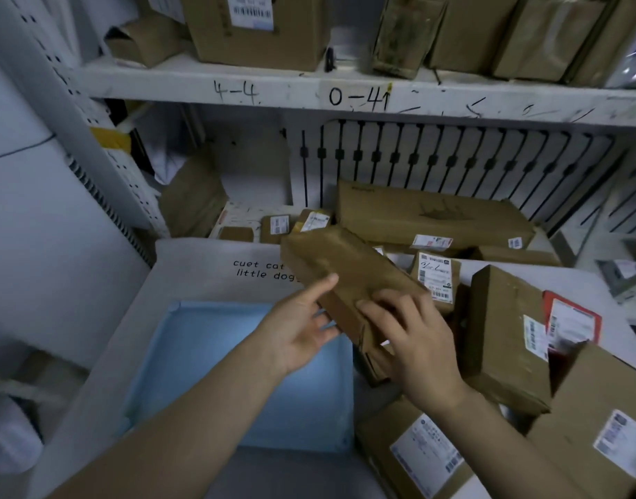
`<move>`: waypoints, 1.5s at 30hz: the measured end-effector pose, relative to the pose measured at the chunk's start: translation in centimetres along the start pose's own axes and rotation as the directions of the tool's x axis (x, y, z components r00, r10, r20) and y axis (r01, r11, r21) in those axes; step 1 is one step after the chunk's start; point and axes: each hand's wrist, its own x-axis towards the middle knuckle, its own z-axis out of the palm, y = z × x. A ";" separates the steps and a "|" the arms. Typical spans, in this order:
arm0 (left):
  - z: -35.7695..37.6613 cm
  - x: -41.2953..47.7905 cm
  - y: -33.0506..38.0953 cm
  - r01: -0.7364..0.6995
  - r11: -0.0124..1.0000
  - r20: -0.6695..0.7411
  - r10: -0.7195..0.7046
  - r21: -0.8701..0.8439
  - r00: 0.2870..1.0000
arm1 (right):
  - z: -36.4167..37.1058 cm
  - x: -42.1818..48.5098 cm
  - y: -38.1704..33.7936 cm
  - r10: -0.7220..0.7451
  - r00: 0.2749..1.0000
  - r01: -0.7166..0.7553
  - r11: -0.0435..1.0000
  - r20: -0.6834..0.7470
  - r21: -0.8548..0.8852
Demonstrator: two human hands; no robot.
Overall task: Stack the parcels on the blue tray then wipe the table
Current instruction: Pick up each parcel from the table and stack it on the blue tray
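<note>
We read "4-4" and "0-41" on the shelf (345,93), and "cuet cat / little dog" on the surface (208,268). Our right hand (417,340) closes its fingers (377,307) over the brown parcel (345,279), held above the blue tray (215,354); our left hand (295,333), fingers spread, supports its underside.

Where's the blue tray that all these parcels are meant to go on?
The blue tray lies on the white table, lower left of centre in the head view, beneath the left hand and left of the parcel pile; nothing is in it.
</note>
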 end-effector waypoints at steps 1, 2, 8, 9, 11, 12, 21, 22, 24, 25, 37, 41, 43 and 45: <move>-0.1 0.0 -0.1 -0.018 1.000 -0.003 0.018 0.007 1.000 | -0.2 -0.3 0.2 -0.044 0.999 0.044 0.999 0.026 -0.016; -0.3 0.0 -0.3 -0.037 0.999 0.004 0.037 0.021 0.999 | -0.4 -0.7 0.4 -0.071 0.995 0.071 0.997 0.063 -0.010; -1.9 -0.5 -0.2 -0.090 0.986 0.008 0.090 0.143 0.996 | -1.5 -2.2 1.2 0.320 0.946 -0.321 0.913 0.045 0.254; -2.1 -0.7 -0.3 -0.094 0.981 0.008 0.094 0.168 0.996 | -1.5 -2.0 1.5 0.441 0.894 -0.439 0.836 0.071 0.329; -2.2 -0.9 -0.5 -0.106 0.971 0.014 0.105 0.213 0.994 | -1.6 -1.7 2.1 0.613 0.758 -0.629 0.599 0.223 0.495; -2.1 -1.0 -0.6 -0.114 0.966 0.023 0.111 0.231 0.994 | -1.6 -1.5 2.2 0.649 0.695 -0.686 0.468 0.310 0.556; -2.3 -2.1 -1.2 -0.208 0.923 0.119 0.179 0.323 0.977 | -2.2 -1.2 1.8 0.626 0.564 -0.765 0.151 0.538 0.625; -2.3 -2.1 -1.2 -0.225 0.915 0.121 0.195 0.334 0.973 | -2.2 -1.2 1.8 0.626 0.566 -0.764 0.153 0.537 0.627; -2.3 -2.2 -1.3 -0.265 0.894 0.108 0.242 0.363 0.964 | -2.2 -1.1 2.0 0.625 0.568 -0.757 0.142 0.535 0.638; -2.3 -2.2 -1.3 -0.287 0.878 0.100 0.269 0.383 0.958 | -2.2 -1.0 2.0 0.625 0.567 -0.754 0.133 0.536 0.643; -3.0 -2.6 -2.0 -0.554 0.099 0.325 0.719 0.827 0.614 | -4.7 1.0 2.6 0.557 0.460 -0.641 -0.331 0.692 0.693; -4.0 -2.2 -2.4 -0.520 -0.128 0.440 0.721 0.844 0.536 | -5.4 1.5 2.6 0.480 0.496 -0.604 -0.407 0.723 0.685; -4.0 -2.1 -2.3 -0.501 -0.292 0.540 0.697 0.815 0.472 | -5.3 1.4 2.8 0.440 0.504 -0.607 -0.432 0.743 0.667; -3.8 -2.1 -2.0 -0.454 -0.473 0.645 0.660 0.755 0.385 | -5.3 1.4 2.8 0.408 0.488 -0.610 -0.472 0.771 0.636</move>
